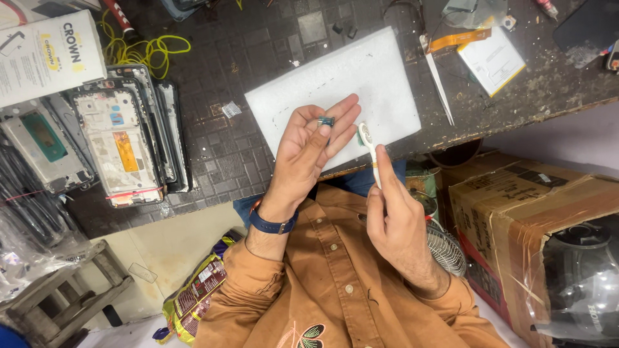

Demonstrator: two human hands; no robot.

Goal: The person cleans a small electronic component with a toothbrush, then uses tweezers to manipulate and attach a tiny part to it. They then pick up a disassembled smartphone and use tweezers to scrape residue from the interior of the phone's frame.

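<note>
My left hand [309, 151] is palm up above the white foam sheet [380, 77], pinching a small bluish square component [326, 121] between thumb and fingertips. A blue watch strap sits on that wrist. My right hand [393, 216] grips a white toothbrush [369, 145] by its handle, the brush head pointing up toward the component, a short gap between them. Both hands hover over the near edge of the dark workbench [258, 51].
Stacked phone frames [122, 138] lie at the left beside a white box [48, 55] and yellow cable [151, 48]. A flat battery [493, 58] and a thin blade tool [438, 80] rest at the right. A cardboard box [516, 212] and a small fan [445, 248] stand below the bench.
</note>
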